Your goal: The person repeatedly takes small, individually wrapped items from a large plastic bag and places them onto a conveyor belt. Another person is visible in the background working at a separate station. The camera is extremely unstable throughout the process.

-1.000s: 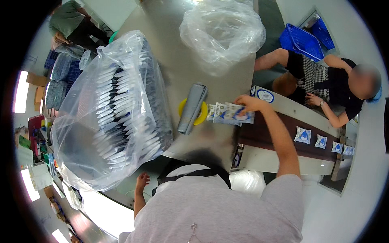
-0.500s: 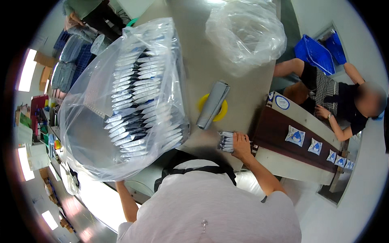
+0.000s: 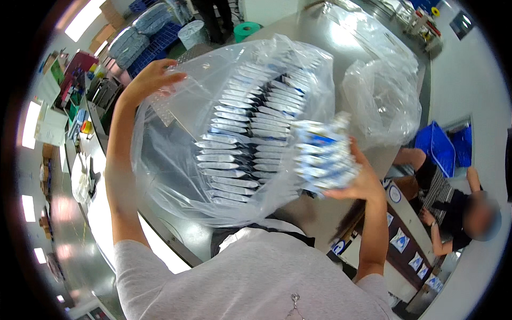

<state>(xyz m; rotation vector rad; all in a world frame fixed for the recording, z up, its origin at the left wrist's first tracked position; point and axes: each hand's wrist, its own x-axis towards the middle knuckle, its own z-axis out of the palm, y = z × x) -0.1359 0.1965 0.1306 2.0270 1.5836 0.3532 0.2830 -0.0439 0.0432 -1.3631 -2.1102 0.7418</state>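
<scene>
A large clear plastic bag (image 3: 176,176) lies on the metal table, holding two long rows of small white-and-blue packets (image 3: 230,143) stacked edge to edge. My right hand (image 3: 364,178) is closed around a stack of similar packets (image 3: 325,154), slightly blurred, held up at the bag's right side. At the bag's far left edge is my left hand (image 3: 157,80), its fingers apart beside the plastic. Whether its fingertips touch the film is hard to see.
More crumpled clear bags (image 3: 381,101) lie on the table (image 3: 277,32) at the far right. A conveyor belt (image 3: 392,261) carries single packets on the right, where another person (image 3: 453,218) sits. Blue crates (image 3: 440,146) stand beyond. A green roll (image 3: 246,31) is at the back.
My right hand has lifted the packet stack from the table and moved it to the bag's right side. My left hand has come up from below the bag to its far left edge.
</scene>
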